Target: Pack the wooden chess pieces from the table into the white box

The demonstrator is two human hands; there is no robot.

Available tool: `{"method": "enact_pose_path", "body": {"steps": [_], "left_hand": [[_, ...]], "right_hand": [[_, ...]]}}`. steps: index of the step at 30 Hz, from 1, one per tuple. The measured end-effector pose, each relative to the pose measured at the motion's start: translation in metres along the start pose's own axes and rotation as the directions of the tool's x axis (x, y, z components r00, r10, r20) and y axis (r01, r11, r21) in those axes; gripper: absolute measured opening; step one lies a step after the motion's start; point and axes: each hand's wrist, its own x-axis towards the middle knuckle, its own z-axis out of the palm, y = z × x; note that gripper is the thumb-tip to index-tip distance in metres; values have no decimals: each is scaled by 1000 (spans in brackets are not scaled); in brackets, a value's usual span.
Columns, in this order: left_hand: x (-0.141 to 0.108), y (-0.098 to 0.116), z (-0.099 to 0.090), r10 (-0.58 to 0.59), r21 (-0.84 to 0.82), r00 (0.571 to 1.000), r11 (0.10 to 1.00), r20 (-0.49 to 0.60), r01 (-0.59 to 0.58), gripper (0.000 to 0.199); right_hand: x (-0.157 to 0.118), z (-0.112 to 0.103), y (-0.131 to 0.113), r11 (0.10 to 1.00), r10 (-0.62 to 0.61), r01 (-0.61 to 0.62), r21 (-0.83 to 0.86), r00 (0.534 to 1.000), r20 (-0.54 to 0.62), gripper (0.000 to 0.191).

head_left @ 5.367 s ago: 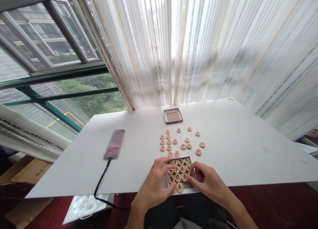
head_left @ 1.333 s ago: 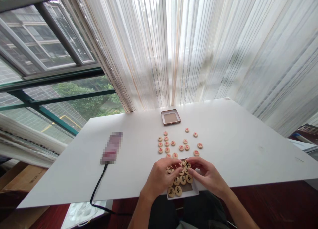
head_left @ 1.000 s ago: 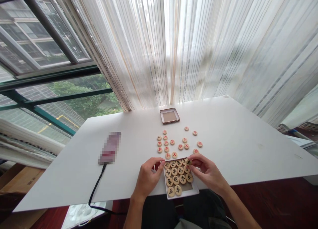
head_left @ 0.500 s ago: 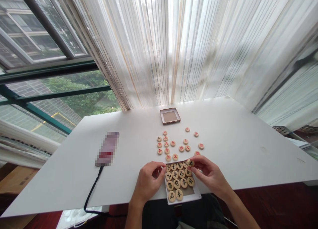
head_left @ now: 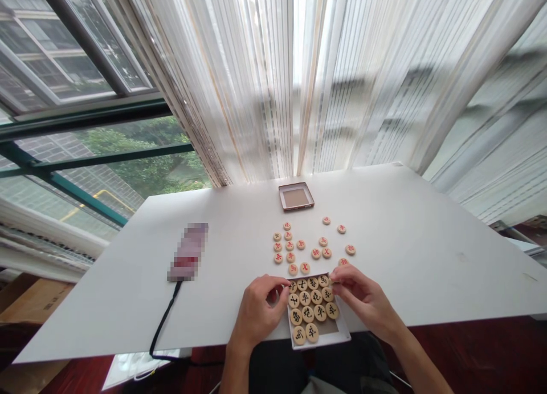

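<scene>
A shallow white box (head_left: 344, 330) lies at the table's near edge, slightly overhanging it. Rows of Chinese chess pieces (head_left: 316, 296) with black characters lie in it, with bare cardboard at its lower right. My left hand (head_left: 262, 305) pinches the box's upper left edge. At the upper right corner, my right hand (head_left: 363, 300) has thumb and forefinger closed on a Chinese chess piece (head_left: 333, 278), tilted nearly edge-on and partly hidden by the fingers. Beyond the box, several red-character pieces (head_left: 301, 244) are spread out, with one black-character piece (head_left: 277, 236) at their left.
An open box lid (head_left: 311, 204) rests farther back on the white table (head_left: 405, 240). To the left lies a blurred-out flat device (head_left: 190, 248) with a black cable (head_left: 164, 316) running off the near edge. Curtains (head_left: 265, 97) hang behind the table.
The piece in my right hand has turned from face-up to nearly edge-on and sits at the box's upper right corner. My left hand keeps its hold. The whole view has shifted slightly.
</scene>
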Motion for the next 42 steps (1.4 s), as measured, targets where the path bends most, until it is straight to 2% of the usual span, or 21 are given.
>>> {"method": "enact_pose_path", "body": {"steps": [6,13,17,29,32,37,42], "left_hand": [[1,2,0,7,-3,1000,1000,-9,-7,14],[0,2,0,11,1,1000,1000,-21,-11,14],[0,2,1,7,5,1000,1000,-21,-7,14],[1,4,0,22,5,999,1000,-25,-22,14],[1,4,-1,25,10,999,1000,-30,-24,13],[0,3,0,28,9,999,1000,-26,-27,14],[1,3,0,24,3,999,1000,-22,-24,15]], "right_hand": [[1,1,2,999,3,-3,54,1000,-1,11],[-1,5,3,972,93,-87,219,996,-16,23],[-1,6,2,964,105,-97,248,994,-17,20],[-8,5,-4,1000,-2,5,26,990,-140,17],[-17,-5,-8,1000,-21,18,-26,987,-158,13],[-33,-31,-8,996,-3,-22,-88,961,-276,14],[-38,-39,-5,987,21,-61,-146,965,-260,15]]}}
